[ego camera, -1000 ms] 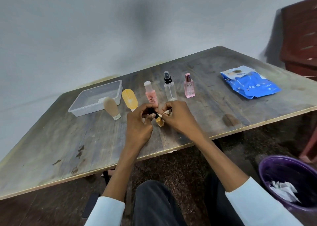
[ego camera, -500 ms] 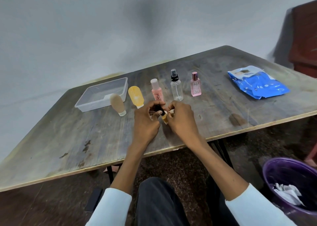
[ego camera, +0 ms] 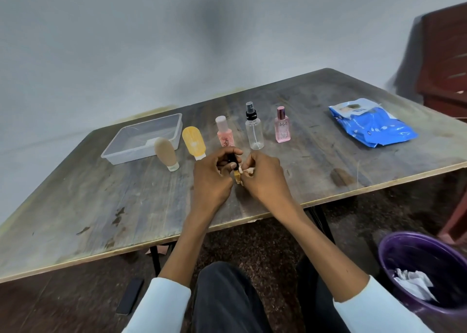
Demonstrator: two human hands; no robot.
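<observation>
- My left grip curls round a small amber black-capped bottle, centre frame.
- My right grip pinches what looks like crumpled pale tissue against it.

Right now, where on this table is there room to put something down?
The table is bare left of the left hand, nearer than the clear tray, and between the perfume bottle and the blue packet. From the tan tube to the spray bottle, the row is crowded.
</observation>
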